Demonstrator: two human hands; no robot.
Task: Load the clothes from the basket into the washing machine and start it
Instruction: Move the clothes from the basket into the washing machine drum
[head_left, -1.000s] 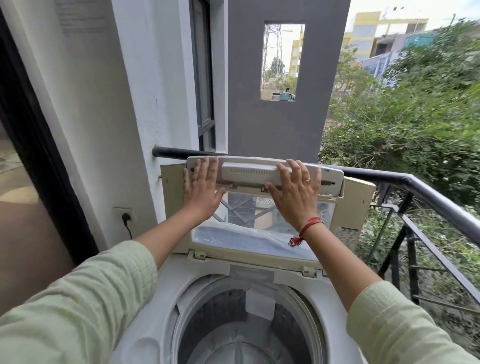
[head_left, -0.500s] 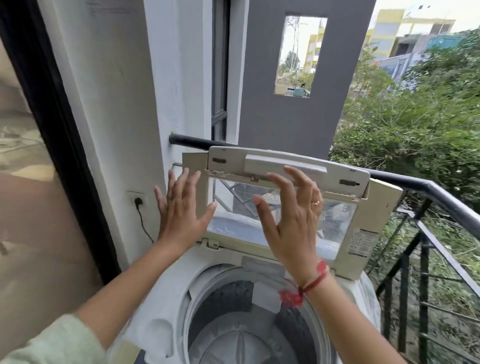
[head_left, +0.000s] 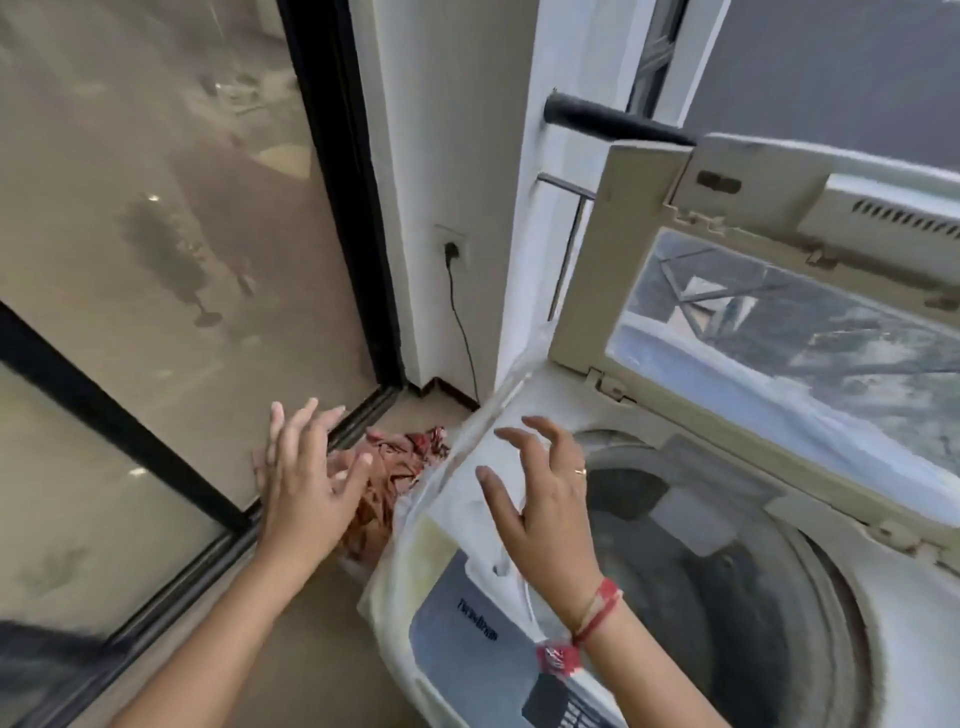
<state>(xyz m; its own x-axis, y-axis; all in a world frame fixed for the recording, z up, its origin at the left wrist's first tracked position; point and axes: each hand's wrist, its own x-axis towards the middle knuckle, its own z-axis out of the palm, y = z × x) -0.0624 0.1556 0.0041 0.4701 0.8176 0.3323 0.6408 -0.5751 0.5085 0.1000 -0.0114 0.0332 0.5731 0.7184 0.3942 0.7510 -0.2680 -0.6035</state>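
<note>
Hovering around the lower middle of the frame, both hands are empty. The left hand (head_left: 306, 483) has its fingers spread wide over a reddish patterned bundle of clothes (head_left: 402, 462), which lies low down just left of the washing machine (head_left: 447, 618). Can't tell what the bundle is sitting in. The right hand (head_left: 545, 504) is splayed too, fingers a bit hooked, over the machine's near-left corner. The lid (head_left: 587, 270) stands propped up on the right and the drum (head_left: 701, 597) is exposed below it. There's a plug in the wall socket (head_left: 452, 249) mid-frame, and a glass door (head_left: 156, 208) fills the left.
</note>
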